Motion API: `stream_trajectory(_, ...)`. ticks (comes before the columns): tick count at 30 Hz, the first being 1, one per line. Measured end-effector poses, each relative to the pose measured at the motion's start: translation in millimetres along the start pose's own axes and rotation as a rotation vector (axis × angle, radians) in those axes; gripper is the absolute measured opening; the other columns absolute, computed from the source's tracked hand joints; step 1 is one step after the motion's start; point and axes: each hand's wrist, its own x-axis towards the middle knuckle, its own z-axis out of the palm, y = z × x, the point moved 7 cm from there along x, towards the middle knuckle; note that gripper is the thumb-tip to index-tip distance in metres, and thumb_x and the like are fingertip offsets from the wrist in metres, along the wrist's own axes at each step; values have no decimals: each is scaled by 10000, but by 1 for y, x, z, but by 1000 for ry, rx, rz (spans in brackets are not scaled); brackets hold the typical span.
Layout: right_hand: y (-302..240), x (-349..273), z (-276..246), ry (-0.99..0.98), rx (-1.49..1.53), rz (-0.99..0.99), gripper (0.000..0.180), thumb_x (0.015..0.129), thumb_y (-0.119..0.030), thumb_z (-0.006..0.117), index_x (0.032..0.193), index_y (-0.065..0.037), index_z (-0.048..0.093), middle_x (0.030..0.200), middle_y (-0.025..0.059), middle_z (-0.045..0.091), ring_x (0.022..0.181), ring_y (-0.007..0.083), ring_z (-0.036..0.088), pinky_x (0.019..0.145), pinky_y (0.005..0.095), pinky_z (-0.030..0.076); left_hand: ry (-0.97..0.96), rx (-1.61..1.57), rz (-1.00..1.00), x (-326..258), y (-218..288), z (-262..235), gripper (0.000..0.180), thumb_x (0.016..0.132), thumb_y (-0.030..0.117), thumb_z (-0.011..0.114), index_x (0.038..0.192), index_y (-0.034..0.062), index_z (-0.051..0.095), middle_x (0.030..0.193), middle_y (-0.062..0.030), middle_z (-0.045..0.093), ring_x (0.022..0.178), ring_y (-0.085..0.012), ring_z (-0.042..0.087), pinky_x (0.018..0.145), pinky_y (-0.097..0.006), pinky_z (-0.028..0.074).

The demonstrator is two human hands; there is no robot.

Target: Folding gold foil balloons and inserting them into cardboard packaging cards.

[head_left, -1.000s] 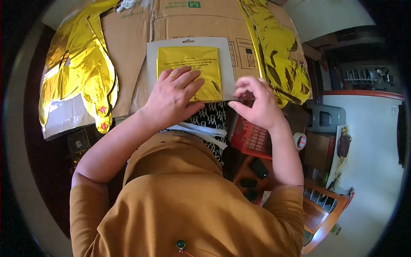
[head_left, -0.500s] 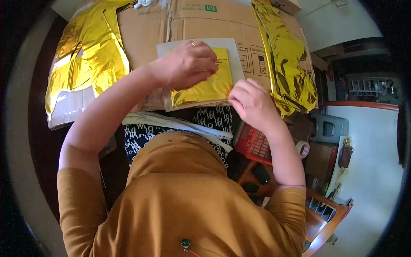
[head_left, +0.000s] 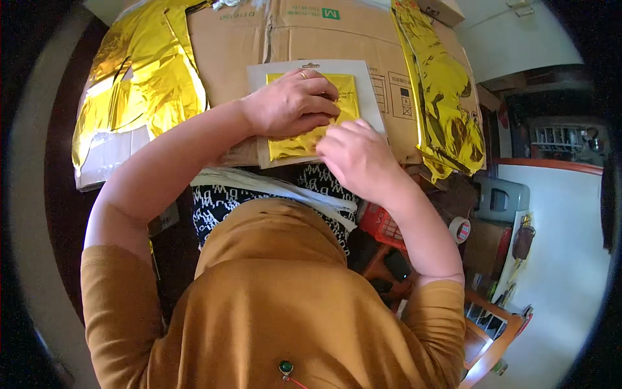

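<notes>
A flat, square gold foil packet (head_left: 346, 97) lies on a pale backing card (head_left: 372, 107) with a hanging slot at its top edge. My left hand (head_left: 295, 105), a ring on one finger, lies over the upper middle of the packet. Its fingers are bent and pressed together, and their tips are hidden. At the packet's lower right side, my right hand (head_left: 356, 159) is closed, its fingers curled inward close to the left fingertips. Whatever either hand pinches is covered by the fingers.
Under the card is a large brown cardboard box (head_left: 227, 52). Shiny gold foil sheets hang over it on the left (head_left: 142, 71) and right (head_left: 447, 104). White strips (head_left: 278, 188) lie across my lap. To the right are a red plastic basket (head_left: 382, 227) and a tape roll (head_left: 460, 229).
My left hand has come down onto the packet. My right hand has moved left from the card's lower right corner over the packet. The view has shifted slightly.
</notes>
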Motion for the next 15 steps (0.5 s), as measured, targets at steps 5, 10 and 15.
stream_trajectory(5, -24, -34, 1, 89, -146, -193, 114, 791, -175, 596, 843, -75, 612, 834, 49, 557, 824, 222, 562, 809, 371, 474, 1, -23, 1, 0, -2, 0, 224, 865, 178, 722, 1058, 64, 712, 1148, -122, 635, 1112, -324, 589, 969, -456, 461)
stream_trajectory(10, -14, -44, 3, 218, -150, -117, 267, 842, -143, 625, 1067, -5, 666, 1045, 120, 660, 1001, 258, 617, 947, 420, 491, 18, 27, 86, 10, -7, -6, 200, 845, 201, 728, 1002, 78, 711, 1132, -91, 640, 1107, -291, 594, 988, -431, 458)
stream_trajectory(15, -24, -53, 7, 252, -91, 39, 323, 818, -129, 731, 1104, 10, 675, 1135, 158, 691, 1105, 321, 644, 1011, 459, 491, 57, 214, 112, 6, 29, -25, 310, 784, 256, 781, 998, 64, 665, 1104, -126, 631, 1066, -324, 618, 936, -489, 478)
